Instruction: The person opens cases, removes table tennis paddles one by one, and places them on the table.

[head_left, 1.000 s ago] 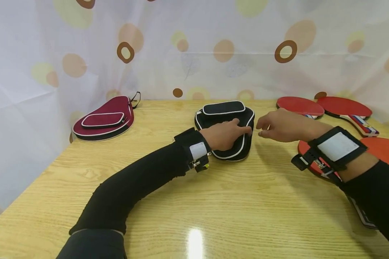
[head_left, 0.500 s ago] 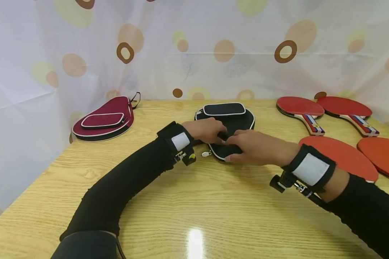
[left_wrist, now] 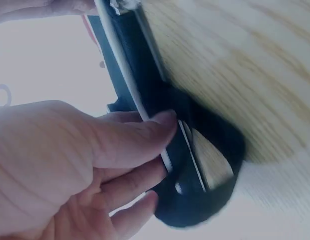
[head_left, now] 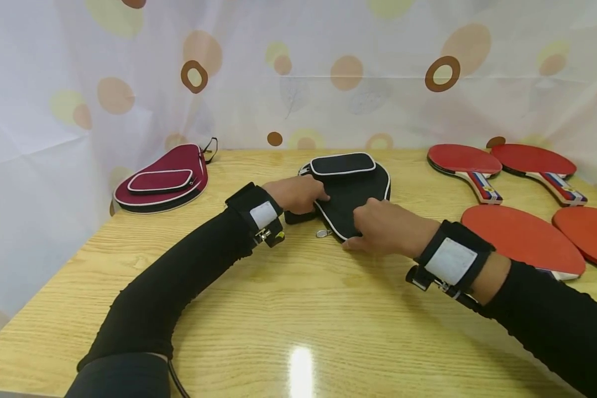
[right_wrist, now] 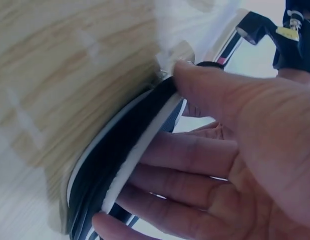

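A black table tennis bat case (head_left: 350, 190) with white piping and a front pocket lies mid-table, its narrow end toward me. My left hand (head_left: 296, 193) pinches its left edge; in the left wrist view the thumb (left_wrist: 155, 131) presses the side, with fingers behind. A black strap loop (left_wrist: 237, 145) hangs beside those fingers. At the narrow end, my right hand (head_left: 388, 226) holds the rim, thumb at the tip and fingers (right_wrist: 185, 155) spread along the top face. A silver zip pull (head_left: 323, 234) lies near the tip, between the hands.
A maroon bat case (head_left: 161, 179) with a wrist loop lies at the back left. Several red table tennis bats (head_left: 522, 237) lie on the right of the wooden table (head_left: 258, 331). Behind stands a white patterned curtain (head_left: 288, 72).
My right hand has come left from beside the case onto its narrow end. The left hand has slid left from the top face to the left edge. The zip pull has come into sight.
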The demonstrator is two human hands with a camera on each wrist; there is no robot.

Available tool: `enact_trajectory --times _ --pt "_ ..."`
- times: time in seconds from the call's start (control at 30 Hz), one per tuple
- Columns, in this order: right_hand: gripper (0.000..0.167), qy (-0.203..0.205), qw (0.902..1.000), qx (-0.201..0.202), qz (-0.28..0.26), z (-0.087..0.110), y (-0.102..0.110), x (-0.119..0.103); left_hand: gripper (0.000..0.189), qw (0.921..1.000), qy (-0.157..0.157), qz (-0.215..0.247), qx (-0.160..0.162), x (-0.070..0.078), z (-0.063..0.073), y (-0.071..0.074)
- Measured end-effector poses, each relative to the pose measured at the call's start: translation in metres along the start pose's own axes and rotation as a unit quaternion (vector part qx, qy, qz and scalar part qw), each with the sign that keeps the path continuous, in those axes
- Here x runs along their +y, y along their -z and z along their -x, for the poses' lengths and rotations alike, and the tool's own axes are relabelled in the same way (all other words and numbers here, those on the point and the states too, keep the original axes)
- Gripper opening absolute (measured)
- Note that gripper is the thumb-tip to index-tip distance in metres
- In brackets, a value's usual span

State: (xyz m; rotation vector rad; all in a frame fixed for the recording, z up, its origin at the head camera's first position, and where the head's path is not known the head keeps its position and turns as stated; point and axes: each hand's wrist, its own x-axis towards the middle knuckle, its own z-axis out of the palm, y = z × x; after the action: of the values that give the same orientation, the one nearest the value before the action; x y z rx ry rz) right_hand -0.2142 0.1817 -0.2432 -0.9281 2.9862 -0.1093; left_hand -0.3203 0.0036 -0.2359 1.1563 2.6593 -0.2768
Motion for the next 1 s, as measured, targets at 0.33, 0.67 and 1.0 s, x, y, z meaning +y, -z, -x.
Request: enact_trajectory --times 0.33,0.67,1.0 --pt "0.038 0.0 0.9994 -0.036 -0.006 -0.001 0.003 0.014 0.042 0.9951 -0.056 0.009 0.081 -0.004 0.006 -0.011" --pt "0.037 -0.001 0.993 -0.117 -0.015 -0.005 0.015 0.023 0.021 0.9857 -0.1 0.038 0.13 -0.006 0.003 -0.013" --pt "0.027 -0.053 0.9918 -0.114 0.023 -0.029 0.019 0.008 0.014 0.9877 -0.078 -0.005 0.136 -0.002 -0.002 -0.01"
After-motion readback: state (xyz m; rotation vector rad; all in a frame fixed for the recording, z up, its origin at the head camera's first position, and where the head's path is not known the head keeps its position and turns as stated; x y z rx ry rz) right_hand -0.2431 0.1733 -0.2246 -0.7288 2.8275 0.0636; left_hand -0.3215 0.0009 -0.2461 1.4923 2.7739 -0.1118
